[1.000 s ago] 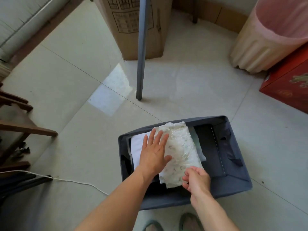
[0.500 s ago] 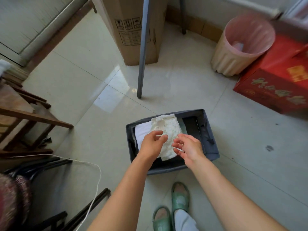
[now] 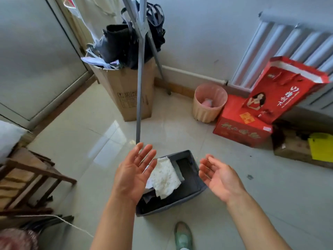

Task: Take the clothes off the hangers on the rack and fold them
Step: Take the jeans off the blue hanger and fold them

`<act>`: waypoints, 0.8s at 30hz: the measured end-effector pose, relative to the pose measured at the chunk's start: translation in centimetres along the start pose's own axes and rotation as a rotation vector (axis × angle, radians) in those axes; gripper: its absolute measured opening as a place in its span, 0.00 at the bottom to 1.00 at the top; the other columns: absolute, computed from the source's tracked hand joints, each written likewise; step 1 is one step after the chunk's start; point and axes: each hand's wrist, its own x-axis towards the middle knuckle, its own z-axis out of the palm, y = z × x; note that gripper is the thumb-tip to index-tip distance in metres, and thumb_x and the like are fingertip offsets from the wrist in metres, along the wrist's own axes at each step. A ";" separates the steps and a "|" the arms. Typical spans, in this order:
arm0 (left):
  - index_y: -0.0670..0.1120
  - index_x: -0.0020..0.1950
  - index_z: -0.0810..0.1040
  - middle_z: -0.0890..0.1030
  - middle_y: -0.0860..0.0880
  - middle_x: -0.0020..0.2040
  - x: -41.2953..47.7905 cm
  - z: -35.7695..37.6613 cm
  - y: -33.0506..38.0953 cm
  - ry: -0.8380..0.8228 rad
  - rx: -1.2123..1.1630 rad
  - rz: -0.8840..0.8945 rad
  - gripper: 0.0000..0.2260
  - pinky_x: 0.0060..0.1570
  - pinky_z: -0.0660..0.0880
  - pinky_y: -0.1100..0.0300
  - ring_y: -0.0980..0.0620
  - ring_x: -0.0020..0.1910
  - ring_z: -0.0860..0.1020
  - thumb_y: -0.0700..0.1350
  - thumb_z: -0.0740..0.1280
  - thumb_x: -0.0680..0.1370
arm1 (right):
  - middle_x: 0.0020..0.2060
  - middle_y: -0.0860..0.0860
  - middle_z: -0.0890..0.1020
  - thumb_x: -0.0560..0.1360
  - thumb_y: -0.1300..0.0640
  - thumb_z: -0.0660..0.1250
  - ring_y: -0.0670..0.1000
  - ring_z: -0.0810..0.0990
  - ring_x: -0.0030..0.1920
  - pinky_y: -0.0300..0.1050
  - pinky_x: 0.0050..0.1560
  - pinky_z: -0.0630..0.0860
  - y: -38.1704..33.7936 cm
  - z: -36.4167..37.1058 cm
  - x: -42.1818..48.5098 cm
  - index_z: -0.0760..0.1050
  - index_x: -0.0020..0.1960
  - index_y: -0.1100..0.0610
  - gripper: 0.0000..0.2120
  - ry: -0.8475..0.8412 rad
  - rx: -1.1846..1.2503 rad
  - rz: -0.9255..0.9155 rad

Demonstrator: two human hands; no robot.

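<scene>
- A slatted wooden chair [image 3: 28,177] of dark brown bars stands well to the left of the grey fabric bin [image 3: 173,206].
- The left hand [image 3: 132,177] is held palm up above the bin's left edge, with its fingers straight and spread. It has let go and carries nothing.
- A tall brown cardboard box [image 3: 126,94] stands beyond the bin to its far left, stuffed with dark bags and papers.
- The rack's thin grey metal leg [image 3: 139,98] slants down in front of that box and meets the glossy tiled floor just beyond the bin.
- The folded garment [image 3: 166,177] is a soft, crinkled white cloth with a faint print. It lies inside the bin on the left side, in a rough rectangle on top of other folded cloth.
- The bin itself is a soft-walled rectangle, and its right half shows a dark bare bottom.
- A green slipper [image 3: 182,235] is on the floor just in front of the bin.
- The right hand [image 3: 219,179] is held palm up above the bin's right edge, with its fingers loosely bent. It is released and holds nothing.
- A ribbed pink wastebasket [image 3: 209,105] stands beyond the bin to the right.
- A glossy red carton [image 3: 241,130] lies further right of the bin, with a red paper gift bag [image 3: 284,87] leaning over it.
</scene>
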 end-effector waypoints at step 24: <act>0.48 0.53 0.79 0.84 0.50 0.43 -23.0 27.8 -6.1 -0.646 0.127 0.044 0.09 0.34 0.81 0.62 0.55 0.33 0.83 0.45 0.59 0.82 | 0.30 0.49 0.82 0.80 0.61 0.60 0.44 0.79 0.27 0.43 0.37 0.71 -22.7 -21.9 -30.8 0.77 0.44 0.54 0.09 0.173 0.496 -0.782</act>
